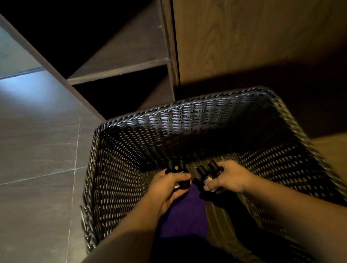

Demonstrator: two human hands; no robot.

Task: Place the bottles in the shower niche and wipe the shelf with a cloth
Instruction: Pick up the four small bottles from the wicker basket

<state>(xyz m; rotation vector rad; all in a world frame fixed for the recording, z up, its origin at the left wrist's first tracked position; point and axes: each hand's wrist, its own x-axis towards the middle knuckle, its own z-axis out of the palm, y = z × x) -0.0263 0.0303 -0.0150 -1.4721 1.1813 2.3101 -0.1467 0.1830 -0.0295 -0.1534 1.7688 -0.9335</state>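
Bottles are down at the bottom of the wicker basket, already in hand: left hand has its fingers wrapped round two small dark bottles, right hand pinches another pair, thumb across the front, caps pointing far. Purple cloth lies on the basket floor just near of the hands, partly under the left forearm. Step in hand looks like the lift-out — best done straight up, both pairs kept upright and squeezed together so neither bottle slips from a two-at-once hold; the grip is small-fingered and the glass looks smooth, so no swinging. Basket walls are tall and close on left and right; forearms already fill most of the opening, so clear the far rim before turning. Outward: open wooden shelf unit stands far-left of the basket, wood panel far-right, tiled floor open on the left — the roomiest exit. Shower niche isn't in view; can't tell which way it lies. Cloth stays for a second trip.
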